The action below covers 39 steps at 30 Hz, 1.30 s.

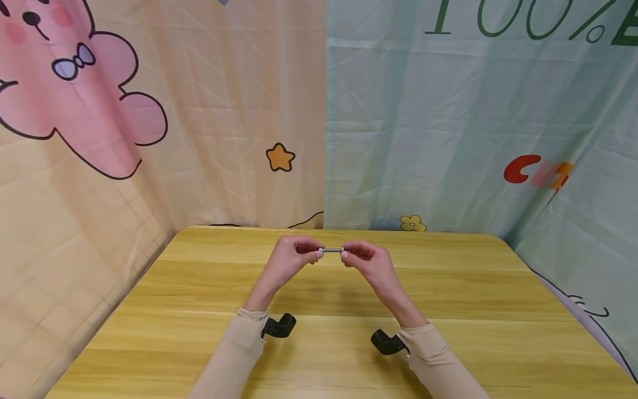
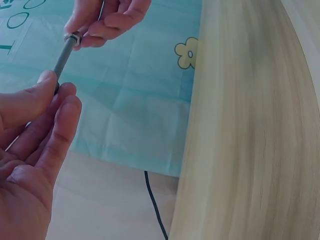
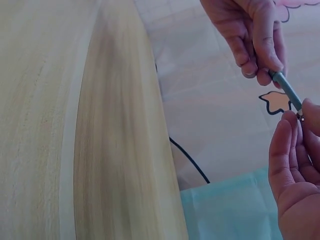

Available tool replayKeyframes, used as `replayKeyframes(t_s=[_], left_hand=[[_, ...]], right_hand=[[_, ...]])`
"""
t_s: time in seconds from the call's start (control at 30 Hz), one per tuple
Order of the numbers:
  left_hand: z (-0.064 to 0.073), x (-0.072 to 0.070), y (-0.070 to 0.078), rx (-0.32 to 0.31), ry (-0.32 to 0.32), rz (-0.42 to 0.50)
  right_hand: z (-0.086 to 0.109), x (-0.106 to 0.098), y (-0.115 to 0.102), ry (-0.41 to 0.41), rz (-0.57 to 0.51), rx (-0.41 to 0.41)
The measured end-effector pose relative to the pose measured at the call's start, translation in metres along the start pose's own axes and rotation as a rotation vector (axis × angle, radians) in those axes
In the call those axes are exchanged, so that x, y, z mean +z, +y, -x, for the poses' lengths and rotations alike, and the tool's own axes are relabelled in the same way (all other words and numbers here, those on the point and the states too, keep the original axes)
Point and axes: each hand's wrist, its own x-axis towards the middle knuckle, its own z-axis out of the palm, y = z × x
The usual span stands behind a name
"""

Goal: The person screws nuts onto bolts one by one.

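Observation:
A slim grey threaded bolt (image 1: 331, 250) spans the gap between the two hands, held roughly level above the table. My left hand (image 1: 295, 259) pinches one end of it between thumb and fingertips, hiding that end. At the other end sits a small shiny metal nut (image 2: 74, 37), pinched by the thumb and fingers of my right hand (image 1: 371, 266). The right wrist view shows the bolt's thread (image 3: 288, 91) running from the left fingertips down to the nut (image 3: 300, 116), which the right fingers partly cover.
Below the hands spreads a wood-grain table (image 1: 319, 343). Printed curtains (image 1: 239, 111) hang behind its far edge and along both sides. A dark cable (image 2: 154, 205) runs beyond the table edge. Each wrist wears a black camera mount (image 1: 280, 326).

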Motion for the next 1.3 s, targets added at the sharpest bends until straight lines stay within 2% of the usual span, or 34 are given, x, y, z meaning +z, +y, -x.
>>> replayKeyframes(t_s=[0.2,0.43,0.63,0.83,1.1,1.3], left_hand=[[-0.0007,-0.0008,-0.0058,0.013,-0.023,-0.009],[0.0015,-0.0012,-0.0053,0.022,-0.030,-0.009],[0.0022,-0.0002,-0.0034,0.025,-0.026,-0.014],[0.0027,0.0010,-0.0027,0.029,-0.016,-0.025],[0.0019,-0.0002,-0.0022,0.018,0.018,-0.010],[0.0007,0.0019,-0.0026,0.026,0.020,0.021]], right_hand=[[-0.0003,-0.0005,0.0014,-0.007,0.024,0.019],[-0.0006,-0.0007,0.0050,-0.026,-0.022,0.038],[-0.0012,0.0008,0.0051,-0.004,-0.009,0.041],[-0.0010,0.0001,0.0059,-0.003,-0.010,0.002],[0.0014,-0.0049,0.0022,-0.104,-0.020,-0.080],[0.0003,-0.0054,0.0013,-0.105,-0.027,-0.065]])
